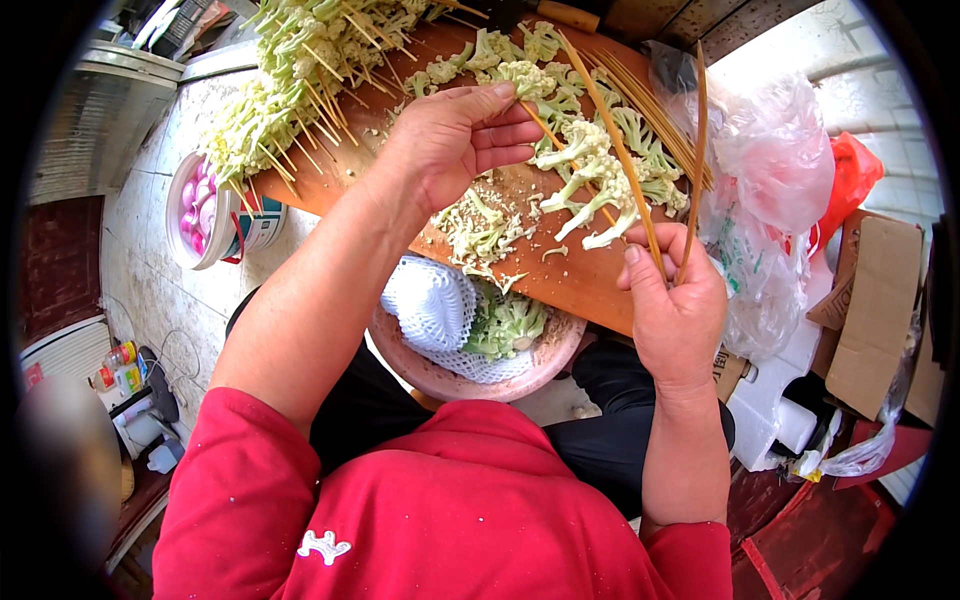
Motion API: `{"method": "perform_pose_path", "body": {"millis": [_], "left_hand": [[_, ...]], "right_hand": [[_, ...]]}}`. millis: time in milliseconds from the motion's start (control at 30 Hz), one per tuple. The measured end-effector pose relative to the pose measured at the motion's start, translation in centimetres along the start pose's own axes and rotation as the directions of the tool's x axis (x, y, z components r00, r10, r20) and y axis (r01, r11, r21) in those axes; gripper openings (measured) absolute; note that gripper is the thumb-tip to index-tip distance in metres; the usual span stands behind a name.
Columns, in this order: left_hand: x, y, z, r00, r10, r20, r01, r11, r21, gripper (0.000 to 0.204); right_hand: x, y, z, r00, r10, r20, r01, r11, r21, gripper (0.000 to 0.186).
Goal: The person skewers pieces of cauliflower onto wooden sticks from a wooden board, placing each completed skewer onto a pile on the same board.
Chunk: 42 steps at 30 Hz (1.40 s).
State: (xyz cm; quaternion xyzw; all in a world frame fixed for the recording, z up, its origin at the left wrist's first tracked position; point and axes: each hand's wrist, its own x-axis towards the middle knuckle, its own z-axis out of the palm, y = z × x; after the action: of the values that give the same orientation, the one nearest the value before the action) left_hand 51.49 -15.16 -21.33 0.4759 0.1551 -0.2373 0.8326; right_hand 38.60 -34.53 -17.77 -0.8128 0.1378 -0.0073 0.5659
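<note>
My left hand (465, 145) pinches the upper end of a thin wooden skewer (536, 119) against a pale cauliflower floret at the fingertips. My right hand (670, 290) grips several long skewers (610, 120) at their lower ends, two of them pointing upward and apart. Cut cauliflower pieces (590, 160) lie between my hands on a wooden board (580, 290), among small crumbs. At the upper left is a heap of cauliflower on skewers (250, 140). A bundle of bare skewers (650, 110) rests on the board at the right.
Below the board sits a pink basin (420, 380) holding leafy cauliflower and white foam netting. A white bucket (200, 250) with pink items stands at left. Plastic bags (760, 150) and cardboard boxes (870, 310) crowd the right side. Bottles (125, 375) are at the far left.
</note>
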Motion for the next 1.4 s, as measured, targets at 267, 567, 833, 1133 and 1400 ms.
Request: {"method": "perform_pose_path", "body": {"millis": [267,567,833,1133,1400], "left_hand": [[-0.7,0.5,0.1,0.996,-0.082,0.029,0.079,0.991,0.109,0.019],[-1.2,-1.0,1.1,0.998,-0.053,0.046,0.046,0.989,0.143,0.019],[-1.6,-1.5,1.7,0.994,-0.034,0.1,0.028,0.998,0.062,0.027],[-2.0,-1.5,1.6,0.997,0.05,-0.061,-0.052,0.998,-0.025,0.044],[-2.5,-0.4,1.8,0.99,0.079,-0.113,-0.093,0.988,-0.125,0.04]], "right_hand": [[0.1,0.4,0.2,1.0,0.02,0.007,-0.02,1.0,-0.007,0.008],[0.8,0.2,0.7,0.996,0.075,0.044,-0.078,0.995,0.055,0.009],[0.8,0.0,0.9,0.998,0.048,0.042,-0.052,0.993,0.104,0.009],[0.9,-0.3,1.8,0.996,0.014,0.086,-0.023,0.994,0.104,0.009],[1.0,-0.5,2.1,0.994,0.007,0.109,-0.026,0.985,0.173,0.012]]}}
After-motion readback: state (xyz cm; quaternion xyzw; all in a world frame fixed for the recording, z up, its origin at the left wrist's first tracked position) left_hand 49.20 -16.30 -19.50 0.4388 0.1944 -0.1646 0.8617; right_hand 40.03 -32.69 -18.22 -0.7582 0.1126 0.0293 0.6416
